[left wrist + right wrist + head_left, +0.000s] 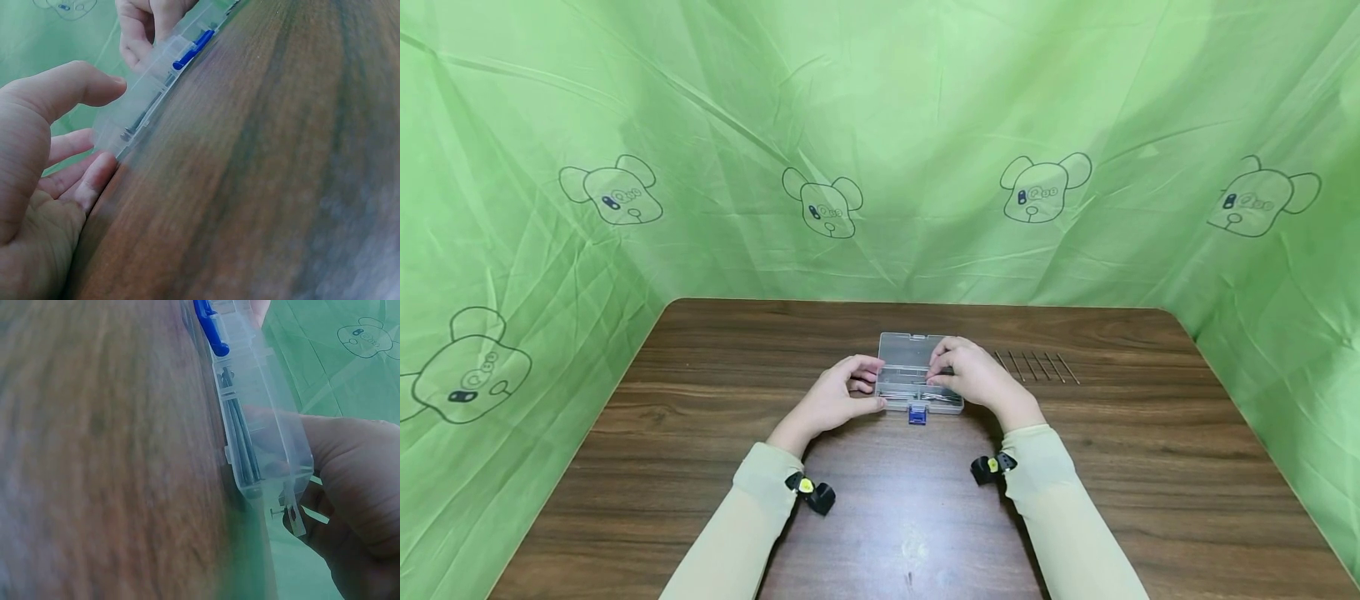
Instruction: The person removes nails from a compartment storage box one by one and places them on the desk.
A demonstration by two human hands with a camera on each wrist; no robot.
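Observation:
A clear plastic compartment box (pixel 889 407) with a blue latch (pixel 917 415) stands on the table, its lid (pixel 898 348) laid back. Long metal nails (pixel 240 434) lie in its front compartments. My left hand (pixel 835 396) holds the box's left end, thumb at the front corner and bent fingers along the side. Over the right part of the box, my right hand (pixel 973 372) has thumb and fingertips pinched together on a thin nail (pixel 919 383). In the right wrist view the clear wall blurs those fingertips. Several nails (pixel 1037 367) lie in a row to the right.
The brown wooden table (pixel 700 467) has rounded far corners. Green cloth (pixel 917 267) with printed bear heads hangs behind it and at both sides. A black strap device (pixel 808 492) sits on the left wrist, another (pixel 992 467) on the right.

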